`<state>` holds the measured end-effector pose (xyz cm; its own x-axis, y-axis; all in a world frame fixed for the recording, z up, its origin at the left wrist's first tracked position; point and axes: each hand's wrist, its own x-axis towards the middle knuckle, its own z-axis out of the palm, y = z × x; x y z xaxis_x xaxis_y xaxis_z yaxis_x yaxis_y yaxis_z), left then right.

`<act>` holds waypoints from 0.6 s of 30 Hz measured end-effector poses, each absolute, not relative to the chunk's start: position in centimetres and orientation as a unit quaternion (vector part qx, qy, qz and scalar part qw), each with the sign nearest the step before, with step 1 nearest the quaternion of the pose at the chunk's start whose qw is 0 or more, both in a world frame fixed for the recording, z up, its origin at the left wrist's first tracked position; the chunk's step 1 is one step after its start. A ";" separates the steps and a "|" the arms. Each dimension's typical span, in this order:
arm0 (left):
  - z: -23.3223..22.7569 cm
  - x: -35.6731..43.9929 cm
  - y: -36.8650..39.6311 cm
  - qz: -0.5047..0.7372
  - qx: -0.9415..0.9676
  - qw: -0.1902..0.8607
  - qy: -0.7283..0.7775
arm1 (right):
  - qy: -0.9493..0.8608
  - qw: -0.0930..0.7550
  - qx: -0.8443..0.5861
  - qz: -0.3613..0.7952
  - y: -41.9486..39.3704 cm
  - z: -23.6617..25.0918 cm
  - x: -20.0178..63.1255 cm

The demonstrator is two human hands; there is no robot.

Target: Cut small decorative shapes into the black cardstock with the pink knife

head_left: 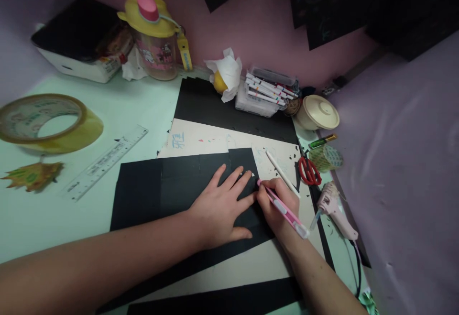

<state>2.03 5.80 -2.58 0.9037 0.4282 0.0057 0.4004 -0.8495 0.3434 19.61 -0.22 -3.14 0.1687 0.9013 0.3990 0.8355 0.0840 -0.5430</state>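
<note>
Two hands meet mid-frame: the left hand (218, 207) lies flat, fingers spread, on matte black paper (150, 190); the right hand (278, 205) pinches a pink-and-white craft knife (283, 208). Blue writing on the cream sheet (201, 139) is unreadable.

A pink and white pen-shaped tool (281, 207) slants in the right hand (278, 205), its tip touching the edge of a black paper sheet (154, 190). The sheet lies flat on the desk over cream card, pressed down by the left hand (218, 207).

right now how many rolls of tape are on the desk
2. A large brown tape roll lies at the far left edge, and a small patterned tape roll sits right of the red scissors. Clutter may hide others.
</note>
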 end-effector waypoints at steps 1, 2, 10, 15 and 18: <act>-2.5 2.0 5.9 0.041 0.961 0.169 0.214 | -0.644 0.360 -0.674 0.047 -0.2 -3.1 19.6; -2.4 2.0 6.0 0.042 0.962 0.170 0.212 | -0.644 0.361 -0.673 0.048 -0.2 -3.1 19.6; -1.7 2.1 7.6 0.061 0.961 0.163 0.215 | -0.649 0.359 -0.669 0.043 -0.1 -3.2 19.7; -2.1 1.8 8.3 0.030 0.965 0.157 0.207 | -0.651 0.361 -0.667 0.036 0.0 -2.9 19.6; -2.2 1.6 8.3 0.015 0.963 0.150 0.223 | -0.654 0.355 -0.667 0.036 0.0 -2.9 19.7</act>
<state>1.60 8.29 -2.22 0.9005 0.4332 -0.0377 0.4241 -0.8559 0.2961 19.69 0.03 -2.93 0.1411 0.8983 0.4162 0.8475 0.1077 -0.5198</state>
